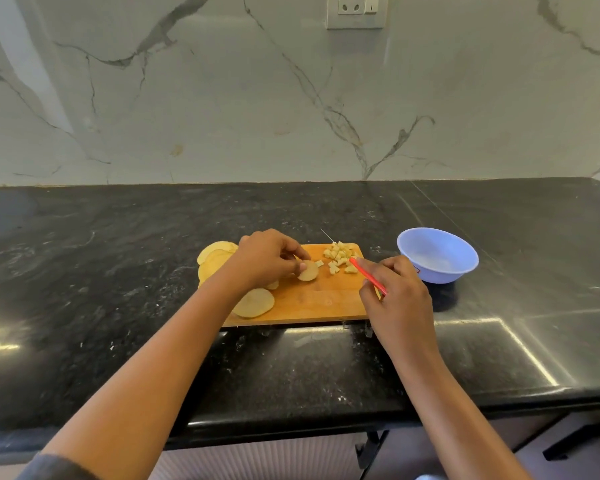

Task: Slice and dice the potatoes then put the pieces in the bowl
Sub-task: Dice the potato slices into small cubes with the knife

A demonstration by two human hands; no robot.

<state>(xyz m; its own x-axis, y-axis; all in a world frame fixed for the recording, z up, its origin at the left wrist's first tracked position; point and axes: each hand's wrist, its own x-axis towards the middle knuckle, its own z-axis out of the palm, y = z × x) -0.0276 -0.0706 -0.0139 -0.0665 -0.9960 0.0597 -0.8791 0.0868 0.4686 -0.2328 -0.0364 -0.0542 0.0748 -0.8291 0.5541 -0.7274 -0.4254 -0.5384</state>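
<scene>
Eyes on the cutting board (312, 308), mid-desk (118, 271). My left hand (267, 259) has thumb and fingertips curled down onto a small round potato slice (309, 271), pinning it flat on the wood. My right hand (399, 303) is wrapped round the red handle of the knife (369, 277), with the thin blade running away from me over the diced pile (340, 259) at the board's far right corner.

More slices (217, 256) are fanned at the board's left edge, some hanging over it. One bigger slice (253, 302) lies near the front, beside my forearm. The blue bowl (437, 254) stands on the desk just right of the board, and I can't see any pieces in it.

How this will handle, as I read it: the slice is light, thin and stiff, and it would probably snap rather than bend. The cut faces are likely wet with starch, so I expect it to skate under the blade. I'd press on its back half with my fingertips tucked away from the cut line. The dice are small and loose, so I'd scoop them rather than pinch them.
</scene>
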